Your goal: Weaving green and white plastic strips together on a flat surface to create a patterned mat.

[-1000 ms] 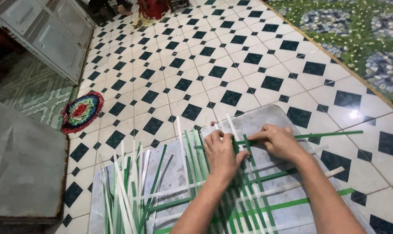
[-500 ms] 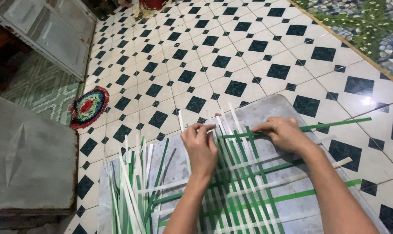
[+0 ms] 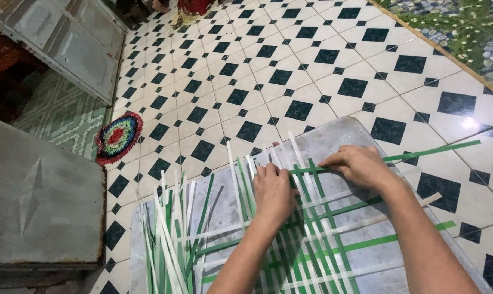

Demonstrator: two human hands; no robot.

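Left hand: the left hand (image 3: pixel 272 190) lies palm down with fingers together, flat on the upright white and green strips, pressing them against the board; it grips nothing.
Right hand: the right hand (image 3: pixel 359 164) has its fingers narrowed onto the topmost green strip (image 3: pixel 431 151), which runs crosswise and sticks out well past the board to the right. Whether the fingertips pinch it or only press it cannot be told.
Weave: the woven patch (image 3: pixel 317 239) of green and white strips lies on the board just below both hands, the crossing rows spaced apart.
Loose strips: a bundle of loose strips (image 3: pixel 170 239) fans out at the board's left side, near the left forearm.
Board: the grey board (image 3: pixel 344 136) rests on a black-and-white tiled floor (image 3: pixel 312 71).
Surroundings: a round multicoloured mat (image 3: pixel 117 136) lies well apart to the left, beside a grey metal panel (image 3: pixel 39 201).
Doing it well: it seems best to keep the left palm firm so the uprights do not shift, and to slide the cross strip snug and square against the row below.
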